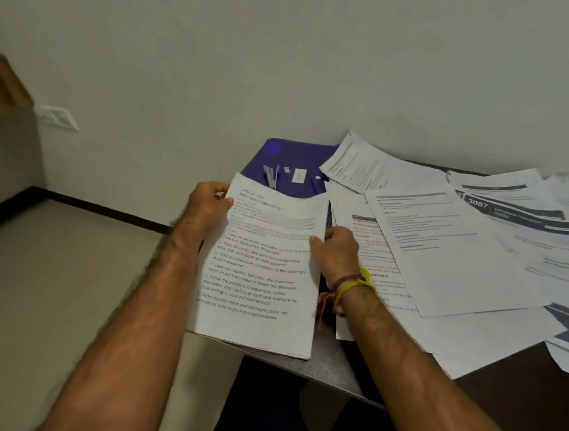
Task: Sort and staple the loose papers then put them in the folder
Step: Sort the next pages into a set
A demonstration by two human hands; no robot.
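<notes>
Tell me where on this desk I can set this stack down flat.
Bare desk shows along the near edge, under the stack your left hand and right hand hold, and at the dark near right corner. Loose papers crowd the right side; the purple folder fills the back.

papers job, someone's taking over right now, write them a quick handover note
Left hand grips the top left edge of a small stack of printed sheets; right hand pinches its right edge. The stack is held over the near left corner of the table.
Purple folder lies just behind, with staple strips on it. Loose papers are spread over the right of the table.
Done: one set gathered. No stapler in view, and whether this set is stapled cannot be told.
Left: sort the spread, staple each set, file all in the folder.
</notes>
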